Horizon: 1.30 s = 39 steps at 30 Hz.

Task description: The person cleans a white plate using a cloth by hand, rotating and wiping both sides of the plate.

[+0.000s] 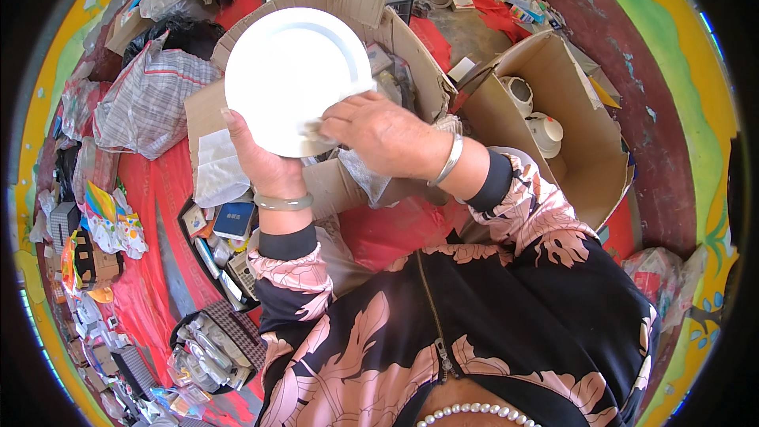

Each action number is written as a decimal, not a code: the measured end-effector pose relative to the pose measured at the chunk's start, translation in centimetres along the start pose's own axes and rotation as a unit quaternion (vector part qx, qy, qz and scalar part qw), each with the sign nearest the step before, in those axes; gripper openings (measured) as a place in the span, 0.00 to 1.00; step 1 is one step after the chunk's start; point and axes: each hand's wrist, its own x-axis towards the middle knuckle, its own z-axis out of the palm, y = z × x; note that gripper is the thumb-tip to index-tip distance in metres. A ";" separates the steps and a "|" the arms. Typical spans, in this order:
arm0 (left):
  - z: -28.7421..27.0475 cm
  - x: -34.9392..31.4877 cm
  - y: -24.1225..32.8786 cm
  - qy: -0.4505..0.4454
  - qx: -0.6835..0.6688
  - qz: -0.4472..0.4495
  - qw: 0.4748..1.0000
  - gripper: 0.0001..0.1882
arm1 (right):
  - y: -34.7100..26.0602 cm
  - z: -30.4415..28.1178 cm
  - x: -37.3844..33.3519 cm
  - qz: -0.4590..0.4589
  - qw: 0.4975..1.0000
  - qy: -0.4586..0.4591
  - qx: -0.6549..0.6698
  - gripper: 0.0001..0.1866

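White plate (292,71) held toward the open carton's (427,59) left edge, apparently being wiped.
Left hand (269,166) clamps the rim, most fingers hidden; right hand (387,130), fingers bunched together, works the near rim, seemingly with a blurred pale scrap (314,141). Next likely calls for rotating it. Around: a second carton (593,138), a flap (332,190) crowding below, white cups (545,134) inside that carton's left edge.
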 end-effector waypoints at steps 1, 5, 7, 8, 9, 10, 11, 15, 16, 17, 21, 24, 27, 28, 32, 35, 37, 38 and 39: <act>-0.2 -0.1 0.1 -0.008 0.006 -0.002 1.000 0.40 | 0.8 0.0 -0.3 0.004 1.000 -0.007 -0.010 0.17; -0.6 0.0 0.4 -0.040 0.031 -0.023 0.998 0.36 | 4.1 0.0 -0.7 0.021 0.997 0.004 -0.075 0.15; -0.8 0.0 0.4 -0.045 0.041 -0.047 0.997 0.37 | 5.6 0.0 -0.6 0.015 0.992 0.059 -0.113 0.15; -0.8 0.1 0.1 -0.046 0.043 -0.065 0.996 0.37 | 6.3 -0.1 -0.4 0.003 0.985 0.114 -0.128 0.11; -0.8 0.3 -0.2 -0.048 0.045 -0.083 0.994 0.37 | 6.9 -0.2 -0.3 0.005 0.981 0.133 -0.138 0.12; -0.7 0.3 -0.5 -0.055 0.038 -0.097 0.993 0.37 | 7.3 -0.5 -0.2 0.007 0.977 0.152 -0.149 0.13; -0.9 0.2 -0.5 -0.058 0.034 -0.107 0.992 0.37 | 7.4 -0.4 0.1 0.005 0.973 0.173 -0.154 0.14; -0.8 0.0 -0.5 -0.062 -0.002 -0.145 0.987 0.38 | 6.8 -1.1 1.1 0.046 0.958 0.267 -0.090 0.15; -0.7 0.0 -0.4 -0.068 -0.001 -0.144 0.987 0.38 | 6.5 -1.6 1.5 0.097 0.941 0.322 -0.040 0.16; -0.6 -0.1 -0.4 -0.074 -0.001 -0.142 0.987 0.38 | 6.4 -2.0 1.7 0.146 0.916 0.374 0.011 0.16; -0.1 -0.3 -0.7 -0.078 -0.003 -0.130 0.989 0.39 | 8.1 0.2 1.4 0.194 0.918 0.329 0.105 0.17; -0.9 -0.5 -0.9 -0.077 0.068 -0.118 0.988 0.41 | 8.1 0.3 1.7 0.153 0.941 0.294 0.071 0.21; -1.3 -0.3 -0.2 -0.116 0.009 -0.151 0.982 0.29 | 7.7 -1.8 1.7 0.154 0.951 0.227 0.140 0.21; -1.4 -0.3 0.0 -0.126 0.018 -0.159 0.979 0.29 | 7.7 -2.5 1.5 0.154 0.953 0.202 0.168 0.20; -1.4 -0.4 0.7 -0.166 0.075 -0.214 0.960 0.28 | 7.9 -3.8 1.0 0.156 0.946 0.123 0.254 0.15; -1.5 -0.4 0.1 -0.196 0.113 -0.258 0.939 0.29 | 6.3 -3.7 1.5 0.013 0.986 0.084 0.143 0.19; -1.1 -0.3 -0.2 -0.219 0.126 -0.259 0.932 0.32 | 5.3 -3.5 1.6 -0.013 0.991 0.073 0.108 0.18; -1.0 -0.2 -0.2 -0.230 0.133 -0.246 0.932 0.34 | 4.9 -3.5 1.6 -0.001 0.992 0.071 0.100 0.18; -0.8 -0.1 -0.2 -0.241 0.139 -0.234 0.932 0.36 | 4.6 -3.5 1.6 0.010 0.993 0.069 0.093 0.17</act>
